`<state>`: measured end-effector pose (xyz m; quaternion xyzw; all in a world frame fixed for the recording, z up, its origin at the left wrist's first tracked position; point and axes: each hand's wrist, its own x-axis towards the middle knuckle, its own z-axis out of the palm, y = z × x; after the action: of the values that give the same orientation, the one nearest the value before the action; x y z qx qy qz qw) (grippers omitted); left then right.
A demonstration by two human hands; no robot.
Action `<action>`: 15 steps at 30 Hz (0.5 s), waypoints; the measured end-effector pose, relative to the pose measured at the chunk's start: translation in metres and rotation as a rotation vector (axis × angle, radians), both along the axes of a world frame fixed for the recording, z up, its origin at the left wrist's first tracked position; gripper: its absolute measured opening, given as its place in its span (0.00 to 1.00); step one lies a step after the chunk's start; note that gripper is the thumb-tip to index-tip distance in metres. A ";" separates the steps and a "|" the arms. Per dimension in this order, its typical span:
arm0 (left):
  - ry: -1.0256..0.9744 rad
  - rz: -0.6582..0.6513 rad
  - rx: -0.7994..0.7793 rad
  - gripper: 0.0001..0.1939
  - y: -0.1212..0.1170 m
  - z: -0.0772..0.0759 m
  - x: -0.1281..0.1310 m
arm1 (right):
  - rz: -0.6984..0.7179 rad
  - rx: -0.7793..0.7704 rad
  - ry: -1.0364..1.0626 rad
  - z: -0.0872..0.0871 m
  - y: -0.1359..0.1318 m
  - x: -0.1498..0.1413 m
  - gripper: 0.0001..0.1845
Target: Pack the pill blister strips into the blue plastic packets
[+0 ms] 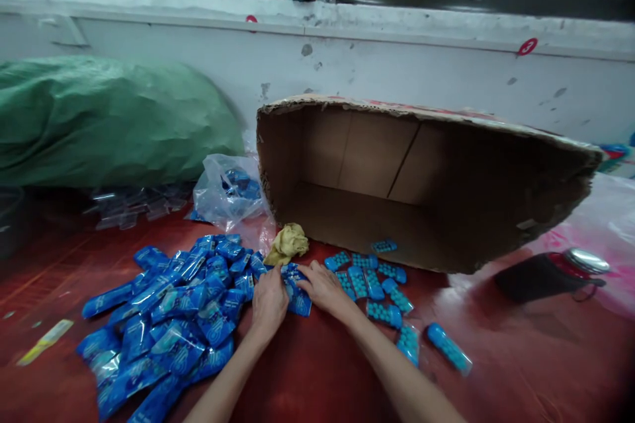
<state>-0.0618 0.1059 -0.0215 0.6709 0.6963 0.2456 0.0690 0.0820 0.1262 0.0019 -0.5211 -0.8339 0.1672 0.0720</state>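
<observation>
Between my hands lies a blue foil packet (299, 297), low over the red table. My left hand (270, 299) grips its left side, with the fingers bent and the thumb at its top edge. On the other side, my right hand (325, 285) pinches the packet near its upper right. Left of them spreads a heap of shiny blue packets (183, 310). Several clear tubes with blue caps and small turquoise balls (364, 281) lie scattered to the right; one such tube (449, 347) rests apart. A crumpled yellowish cloth (288, 243) sits just beyond my hands.
A large cardboard box (367, 205) lies on its side at the back, opening toward me. A dark bottle (546, 274) lies at the right. Behind the heap are a clear plastic bag (225, 192) and a green sack (109, 119). A yellow-handled cutter (45, 342) lies far left.
</observation>
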 end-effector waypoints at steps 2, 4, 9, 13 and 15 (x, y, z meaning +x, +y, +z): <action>0.025 0.013 -0.014 0.21 0.005 0.001 0.000 | -0.018 0.009 -0.006 -0.003 0.008 -0.006 0.16; 0.041 0.007 -0.025 0.21 0.007 0.003 0.000 | -0.022 0.017 -0.013 -0.005 0.013 -0.011 0.14; 0.046 -0.046 -0.046 0.20 0.006 0.003 -0.001 | 0.038 0.021 -0.009 -0.004 0.015 -0.011 0.14; 0.088 -0.031 -0.053 0.21 0.004 0.004 -0.002 | 0.053 0.021 -0.008 -0.005 0.017 -0.007 0.15; 0.120 -0.018 -0.062 0.22 0.005 0.005 -0.001 | 0.033 0.023 -0.009 -0.006 0.017 -0.008 0.16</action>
<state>-0.0625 0.1110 -0.0169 0.6883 0.7003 0.1826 0.0499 0.0739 0.1434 -0.0036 -0.5072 -0.8445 0.1563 0.0713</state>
